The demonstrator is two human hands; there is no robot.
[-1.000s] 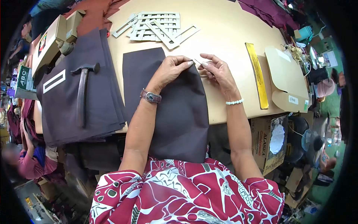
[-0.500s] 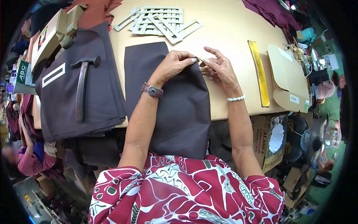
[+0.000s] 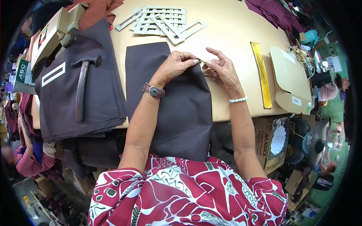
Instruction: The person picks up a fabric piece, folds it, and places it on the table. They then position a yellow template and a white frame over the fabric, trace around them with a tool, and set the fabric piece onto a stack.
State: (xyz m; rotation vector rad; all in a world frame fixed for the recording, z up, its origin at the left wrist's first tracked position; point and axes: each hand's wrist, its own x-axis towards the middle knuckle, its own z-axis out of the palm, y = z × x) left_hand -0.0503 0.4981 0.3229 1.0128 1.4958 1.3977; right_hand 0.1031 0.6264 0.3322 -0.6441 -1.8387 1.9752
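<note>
A dark brown sheet (image 3: 181,116) hangs over the table's front edge onto my lap, its upper corner pinched by my left hand (image 3: 175,66). Close beside that corner, my right hand (image 3: 222,69) has thumb and index finger pressed together on a small thin item, too small to name; its other fingers are raised. Another dark piece (image 3: 145,56) lies flat behind my left forearm. On the left, a hammer (image 3: 82,88) and a pale rectangular frame (image 3: 53,74) rest on a stack of dark sheets (image 3: 102,94).
Pale slotted frames (image 3: 160,20) are piled at the table's back. A yellow strip (image 3: 261,75) and a tan folder (image 3: 290,79) lie on the right. An opened box (image 3: 51,37) is at the back left. A co-worker (image 3: 34,158) is at far left. A carton (image 3: 269,145) is below the table.
Both hands stay almost in place, with only slight finger movement at the sheet's corner. The view has shifted very slightly.
</note>
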